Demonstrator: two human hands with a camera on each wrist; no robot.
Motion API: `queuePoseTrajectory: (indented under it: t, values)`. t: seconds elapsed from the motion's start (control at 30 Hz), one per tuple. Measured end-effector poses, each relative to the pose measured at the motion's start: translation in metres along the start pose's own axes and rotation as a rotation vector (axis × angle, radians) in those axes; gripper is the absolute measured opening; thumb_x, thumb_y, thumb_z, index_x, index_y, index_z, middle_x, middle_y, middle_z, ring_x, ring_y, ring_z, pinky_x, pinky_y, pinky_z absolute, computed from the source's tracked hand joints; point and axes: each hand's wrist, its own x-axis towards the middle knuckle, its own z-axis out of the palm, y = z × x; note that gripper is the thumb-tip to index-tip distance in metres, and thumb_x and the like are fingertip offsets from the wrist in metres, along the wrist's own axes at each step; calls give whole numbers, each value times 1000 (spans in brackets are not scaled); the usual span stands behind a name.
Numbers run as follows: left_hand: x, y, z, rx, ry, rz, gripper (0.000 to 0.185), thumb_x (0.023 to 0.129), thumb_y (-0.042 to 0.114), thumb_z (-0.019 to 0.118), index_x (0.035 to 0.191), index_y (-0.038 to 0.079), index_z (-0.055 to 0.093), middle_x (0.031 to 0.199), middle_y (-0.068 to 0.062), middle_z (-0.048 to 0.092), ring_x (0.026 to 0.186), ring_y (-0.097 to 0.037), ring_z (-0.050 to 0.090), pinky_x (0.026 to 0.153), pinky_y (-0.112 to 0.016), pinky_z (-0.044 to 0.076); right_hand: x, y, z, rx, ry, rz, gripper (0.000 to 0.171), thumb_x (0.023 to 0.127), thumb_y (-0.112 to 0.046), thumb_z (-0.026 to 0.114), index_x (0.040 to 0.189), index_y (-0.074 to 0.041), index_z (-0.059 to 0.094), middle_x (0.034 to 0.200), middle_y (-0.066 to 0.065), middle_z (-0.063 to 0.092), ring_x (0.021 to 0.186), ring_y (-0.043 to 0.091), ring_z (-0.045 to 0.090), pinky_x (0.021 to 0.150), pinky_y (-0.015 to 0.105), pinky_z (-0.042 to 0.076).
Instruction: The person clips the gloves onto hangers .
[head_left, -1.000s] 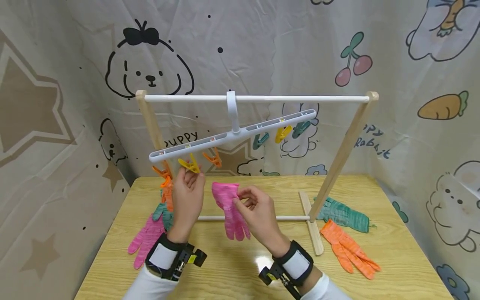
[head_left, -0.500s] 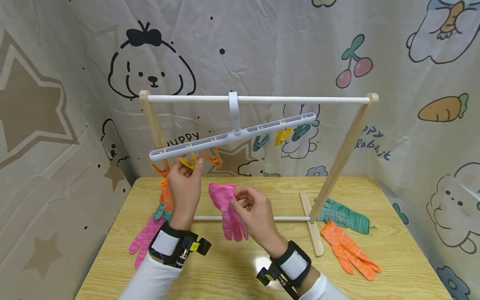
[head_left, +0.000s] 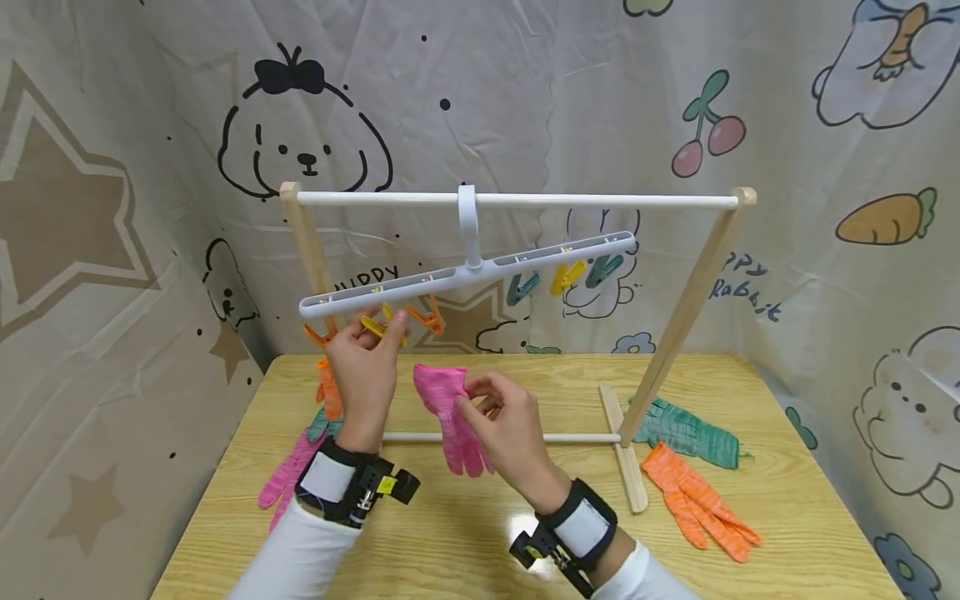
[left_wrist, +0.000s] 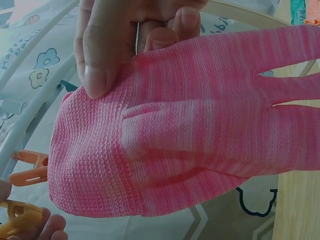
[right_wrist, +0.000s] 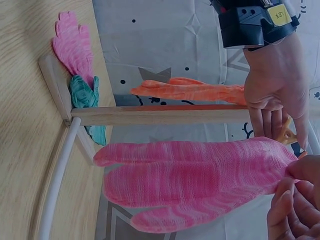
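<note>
Two hands up at the white clip hanger (head_left: 465, 273), which hangs tilted from the rack's white top bar (head_left: 517, 199), its left end lower. Left hand (head_left: 363, 375) sits just under the hanger's left end, fingers pinching the yellow clip (head_left: 377, 326); I can't tell if the clip is squeezed apart. Orange clips hang either side of it on the same half. Right hand (head_left: 501, 421) is below the hanger's middle, thumb and fingertips curled on the cuff of a pink glove (head_left: 452, 414); the glove's fingers hang down toward the worktop (head_left: 480, 533). Glove cuff is near the yellow clip, not in it. An orange glove (head_left: 328, 388) hangs below the hanger's left end; I can't tell what holds it up. Lying on the worktop below the hanger's left end: another pink glove (head_left: 285, 477) and a teal one (head_left: 318, 422). Below and beyond its right end, past the rack's right foot: a teal glove (head_left: 686, 432) and an orange glove (head_left: 697, 498).
</note>
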Motion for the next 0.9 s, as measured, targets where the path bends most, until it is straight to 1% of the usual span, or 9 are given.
queuePoseTrajectory:
  t: [0.17,0.2,0.3,0.4,0.5,0.53,0.7,0.77,0.9]
  values:
    - [1,0,0,11,-3,-5,30,91,24,77,111,1,72,70,4,74,43,-1,47,43,-19,23,1,-1,1,-23,9,-15,10,88,-5,76,96,-6,69,89,10,74,67,11,64,61,20,53]
    - [1,0,0,17,-5,-9,29,91,23,76,109,1,72,71,1,75,43,-1,48,43,-19,23,2,-1,1,-25,11,-18,10,88,-6,76,96,-6,69,89,10,74,67,11,64,61,20,53]
    - [1,0,-1,28,-14,-23,25,92,21,75,106,1,72,77,-6,78,50,0,61,42,-19,22,2,-1,2,-28,18,-28,10,88,-6,76,96,-5,69,88,9,74,67,12,64,60,21,53]
    - [2,0,-2,26,-26,-28,23,93,20,73,106,0,71,79,0,78,65,-2,72,42,-19,23,3,-1,4,-25,25,-41,9,88,-6,76,94,-5,69,87,9,73,67,12,65,60,21,54]
    - [3,-1,-2,23,-44,-20,24,95,20,71,104,-1,71,78,8,77,69,-4,74,42,-18,24,3,0,6,-28,32,-53,9,88,-5,76,93,-5,69,86,10,73,66,12,64,59,21,54]
    - [3,-1,-2,26,-49,-15,23,95,21,71,103,-1,71,78,8,77,68,-3,73,42,-19,23,3,0,6,-30,33,-58,9,88,-4,76,93,-5,68,86,9,73,66,12,64,59,20,54]
    - [4,-1,-3,43,-62,14,22,96,19,69,100,-2,72,87,-15,78,64,-1,71,40,-19,21,3,-1,10,-48,34,-79,9,88,-4,76,93,-5,68,85,9,72,65,10,62,58,20,52]
    - [4,0,-2,44,-66,19,22,97,19,68,100,-3,72,92,-23,77,66,-2,71,41,-19,23,3,-2,11,-57,35,-80,10,88,-5,76,93,-5,68,86,9,72,65,10,61,59,19,52]
    - [3,2,-1,40,-70,19,24,97,20,68,100,-4,73,94,-26,76,72,-6,74,44,-18,29,3,-3,13,-73,44,-80,11,88,-5,77,94,-4,68,87,9,73,65,10,60,58,19,51]
